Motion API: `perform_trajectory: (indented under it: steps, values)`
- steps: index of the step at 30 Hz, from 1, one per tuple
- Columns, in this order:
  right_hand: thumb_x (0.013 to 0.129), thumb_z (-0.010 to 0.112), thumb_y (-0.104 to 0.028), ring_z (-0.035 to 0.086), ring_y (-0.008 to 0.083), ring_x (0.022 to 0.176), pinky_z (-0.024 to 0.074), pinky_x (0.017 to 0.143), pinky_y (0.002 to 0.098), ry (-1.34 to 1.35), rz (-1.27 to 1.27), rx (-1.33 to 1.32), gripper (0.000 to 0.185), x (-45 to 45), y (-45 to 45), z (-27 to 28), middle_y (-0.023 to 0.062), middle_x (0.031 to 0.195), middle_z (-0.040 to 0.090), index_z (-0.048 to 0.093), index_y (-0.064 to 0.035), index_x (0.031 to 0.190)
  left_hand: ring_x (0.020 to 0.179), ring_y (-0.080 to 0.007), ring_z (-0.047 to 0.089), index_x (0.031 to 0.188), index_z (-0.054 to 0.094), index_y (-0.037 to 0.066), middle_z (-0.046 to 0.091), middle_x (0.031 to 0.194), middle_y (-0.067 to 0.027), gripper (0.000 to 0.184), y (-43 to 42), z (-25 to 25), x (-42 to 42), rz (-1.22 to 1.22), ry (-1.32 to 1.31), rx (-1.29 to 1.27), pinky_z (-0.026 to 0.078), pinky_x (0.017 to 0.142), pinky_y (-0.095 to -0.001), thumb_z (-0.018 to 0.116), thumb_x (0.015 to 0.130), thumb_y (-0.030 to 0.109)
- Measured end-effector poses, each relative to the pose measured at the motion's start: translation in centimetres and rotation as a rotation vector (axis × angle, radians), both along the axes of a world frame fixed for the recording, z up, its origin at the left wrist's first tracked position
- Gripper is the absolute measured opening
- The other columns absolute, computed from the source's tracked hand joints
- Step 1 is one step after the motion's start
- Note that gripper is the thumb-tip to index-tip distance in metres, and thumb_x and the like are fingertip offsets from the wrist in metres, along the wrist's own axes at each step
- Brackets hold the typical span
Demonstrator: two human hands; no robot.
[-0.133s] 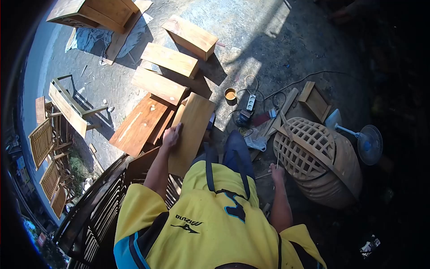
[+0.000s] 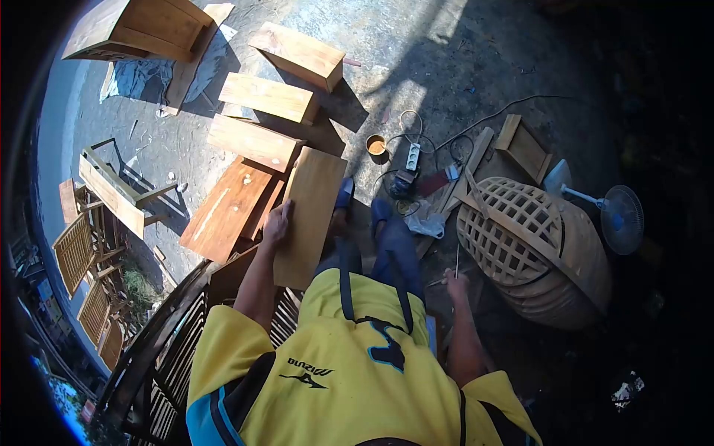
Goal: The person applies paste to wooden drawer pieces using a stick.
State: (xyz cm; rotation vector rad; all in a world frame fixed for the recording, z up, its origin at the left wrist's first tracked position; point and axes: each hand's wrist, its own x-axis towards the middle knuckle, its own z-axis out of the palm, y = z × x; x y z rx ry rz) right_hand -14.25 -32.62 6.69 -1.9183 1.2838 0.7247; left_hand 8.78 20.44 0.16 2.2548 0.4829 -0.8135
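Note:
A flat rectangular wooden board (image 2: 316, 215) leans lengthwise against my legs. My left hand (image 2: 277, 224) grips its left edge, fingers closed around it. Off to the right, my right hand (image 2: 456, 285) is closed on a thin, light-coloured stick-like tool (image 2: 457, 260) that points up from the fingers; its exact kind is too small to make out. Beyond the board, reddish-brown wooden panels (image 2: 223, 212) lie on the left. A tin of orange-brown paste (image 2: 376, 146) stands on the floor ahead of my feet.
Several box-like wooden pieces (image 2: 297, 56) lie ahead. A power strip (image 2: 413, 156) and cables sit near the tin. On the right are a woven wooden basket-like frame (image 2: 513, 230) and a fan (image 2: 622, 219). A dark slatted bench (image 2: 160, 357) is beside me; chairs (image 2: 72, 253) stand far left.
My view has shifted slightly, so more of my feet shows. The stick-like tool in my right hand now points more upright. My left hand keeps its hold on the board.

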Motion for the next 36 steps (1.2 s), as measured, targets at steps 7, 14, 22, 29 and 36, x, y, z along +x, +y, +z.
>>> perform_trajectory:
  steps: [7,14,22,29,36]
  values:
    - [0.096,0.063,-0.042,0.072,0.0237,0.075,0.0541,0.078,0.0389,0.151,0.025,0.071,0.040,-9.3,-3.1,-6.2,0.0108,0.076,0.075,0.075,-0.0042,0.093,0.094,-0.0484,0.069,0.110,0.073,-0.002,0.069,0.091,-0.0325,0.072,-2.4,-4.5,-0.8,-0.050,-0.109,0.088,0.052,0.080,-0.0496,0.039,0.106,0.062]
    - [0.097,0.066,-0.036,0.069,0.0189,0.076,0.0515,0.079,0.0354,0.247,-0.127,0.148,0.035,-16.0,-2.4,-8.6,0.0093,0.077,0.075,0.075,-0.0027,0.093,0.091,-0.0363,0.072,0.122,0.069,-0.003,0.071,0.093,-0.0300,0.072,-3.7,-12.7,0.0,-0.057,-0.019,0.135,0.053,0.083,-0.0449,0.040,0.107,0.061]
    - [0.097,0.067,-0.034,0.070,0.0207,0.084,0.0509,0.084,0.0364,0.379,-0.255,0.186,0.033,-17.0,2.0,-10.5,0.0107,0.081,0.076,0.075,-0.0021,0.093,0.069,-0.0265,0.061,0.101,0.067,-0.010,0.066,0.075,-0.0179,0.079,-6.6,-18.9,0.6,-0.076,-0.051,0.080,0.049,0.070,-0.0424,0.034,0.108,0.061]
    - [0.096,0.067,-0.027,0.068,0.0173,0.078,0.0508,0.079,0.0339,0.209,-0.155,0.118,0.026,-12.5,1.8,-17.3,0.0082,0.077,0.074,0.076,-0.0022,0.093,0.069,-0.0169,0.050,0.092,0.067,-0.008,0.056,0.067,-0.0092,0.067,-6.9,-25.4,-0.7,0.168,-0.033,0.037,0.044,0.065,-0.0400,0.047,0.108,0.054]
    - [0.095,0.068,-0.028,0.064,0.0126,0.067,0.0495,0.066,0.0310,-0.006,0.126,0.091,0.026,0.4,-1.2,-26.4,0.0056,0.073,0.073,0.077,-0.0038,0.096,0.062,-0.0176,0.043,0.075,0.053,-0.006,0.047,0.060,-0.0096,0.074,-8.6,-31.4,-1.6,0.416,-0.187,-0.116,0.038,0.060,-0.0422,0.040,0.108,0.059]
